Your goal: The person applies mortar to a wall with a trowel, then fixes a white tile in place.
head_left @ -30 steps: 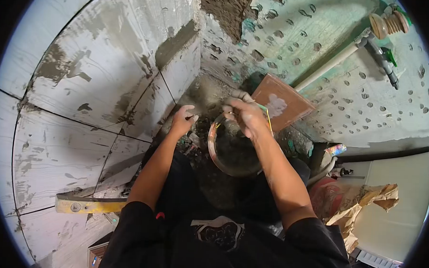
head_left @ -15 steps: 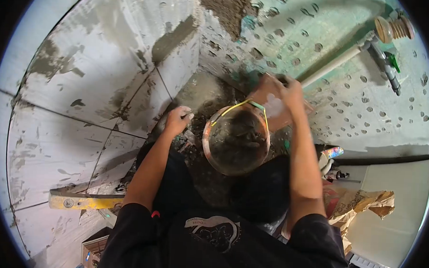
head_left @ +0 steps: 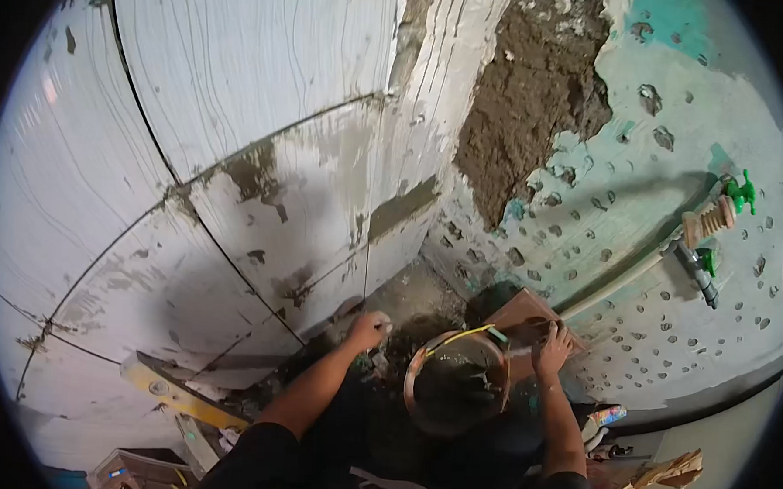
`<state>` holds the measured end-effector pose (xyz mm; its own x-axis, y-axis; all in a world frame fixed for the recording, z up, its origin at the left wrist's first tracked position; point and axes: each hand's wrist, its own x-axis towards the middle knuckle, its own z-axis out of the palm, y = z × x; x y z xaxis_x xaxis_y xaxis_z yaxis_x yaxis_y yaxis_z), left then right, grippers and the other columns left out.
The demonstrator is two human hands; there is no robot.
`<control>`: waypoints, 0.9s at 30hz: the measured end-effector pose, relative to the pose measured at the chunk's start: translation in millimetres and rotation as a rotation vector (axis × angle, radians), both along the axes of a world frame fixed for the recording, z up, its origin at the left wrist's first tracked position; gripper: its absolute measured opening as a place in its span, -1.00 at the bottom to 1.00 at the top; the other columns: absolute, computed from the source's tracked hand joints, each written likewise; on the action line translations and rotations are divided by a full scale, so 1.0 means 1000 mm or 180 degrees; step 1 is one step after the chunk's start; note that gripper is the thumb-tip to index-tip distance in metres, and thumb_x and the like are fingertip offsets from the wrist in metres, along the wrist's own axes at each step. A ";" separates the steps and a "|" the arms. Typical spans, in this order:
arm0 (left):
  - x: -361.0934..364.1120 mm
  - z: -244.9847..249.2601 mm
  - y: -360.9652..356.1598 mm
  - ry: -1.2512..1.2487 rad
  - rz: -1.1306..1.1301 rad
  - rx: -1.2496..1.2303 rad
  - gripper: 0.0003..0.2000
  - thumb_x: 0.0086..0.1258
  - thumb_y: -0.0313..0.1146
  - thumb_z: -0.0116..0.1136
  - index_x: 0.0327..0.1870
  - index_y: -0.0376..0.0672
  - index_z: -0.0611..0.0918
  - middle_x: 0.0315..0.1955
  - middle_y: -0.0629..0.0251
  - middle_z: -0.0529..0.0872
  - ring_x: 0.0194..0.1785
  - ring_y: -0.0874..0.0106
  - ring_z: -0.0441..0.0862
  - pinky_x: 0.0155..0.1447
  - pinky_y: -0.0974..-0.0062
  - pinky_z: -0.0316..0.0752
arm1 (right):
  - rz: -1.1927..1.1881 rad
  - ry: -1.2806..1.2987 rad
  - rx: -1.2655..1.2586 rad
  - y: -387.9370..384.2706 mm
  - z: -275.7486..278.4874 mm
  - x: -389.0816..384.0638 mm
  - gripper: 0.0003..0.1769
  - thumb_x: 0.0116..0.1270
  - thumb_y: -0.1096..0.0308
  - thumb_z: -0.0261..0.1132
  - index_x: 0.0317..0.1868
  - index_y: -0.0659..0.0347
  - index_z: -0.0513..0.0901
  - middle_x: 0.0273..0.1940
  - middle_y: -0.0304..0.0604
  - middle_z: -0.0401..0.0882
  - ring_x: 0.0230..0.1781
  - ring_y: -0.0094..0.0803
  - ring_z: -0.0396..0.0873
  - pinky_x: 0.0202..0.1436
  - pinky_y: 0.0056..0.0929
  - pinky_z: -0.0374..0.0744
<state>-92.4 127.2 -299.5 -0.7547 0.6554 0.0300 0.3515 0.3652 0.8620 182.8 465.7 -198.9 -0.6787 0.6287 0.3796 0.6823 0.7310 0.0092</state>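
My left hand [head_left: 369, 331] is closed beside the bucket, its fingers curled; whatever they may hold is too small to make out. My right hand [head_left: 551, 349] lies with its fingers spread on a reddish-brown tile [head_left: 523, 314], which leans behind and to the right of the bucket. The round bucket [head_left: 411, 387] has a pale orange rim, a yellow handle and dark wet contents, with something sticking up inside. It stands between my knees on the dirty floor.
White tiles [head_left: 244, 28] cover the left wall. The green wall [head_left: 648, 177] is pitted and carries a pipe with a green-handled tap [head_left: 741, 192]. A yellow level [head_left: 180, 394] leans at the lower left. Crumpled brown paper [head_left: 661, 477] lies at the lower right.
The view has tilted up, showing more wall. My right hand has shifted from the tile's upper edge down onto its face. My left hand stays beside the bucket.
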 end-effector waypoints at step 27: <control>0.039 0.046 0.015 -0.0461 0.0472 0.0157 -0.77 0.17 -0.32 0.28 -0.22 -0.25 0.64 -0.33 0.15 0.69 -0.25 0.35 0.65 -0.12 0.44 0.50 | 0.0506 -0.1507 -0.1070 0.070 0.076 0.033 -0.75 -0.05 0.29 0.23 -0.36 0.23 0.66 -0.37 0.18 0.60 -0.27 0.09 0.58 -0.17 -0.07 0.56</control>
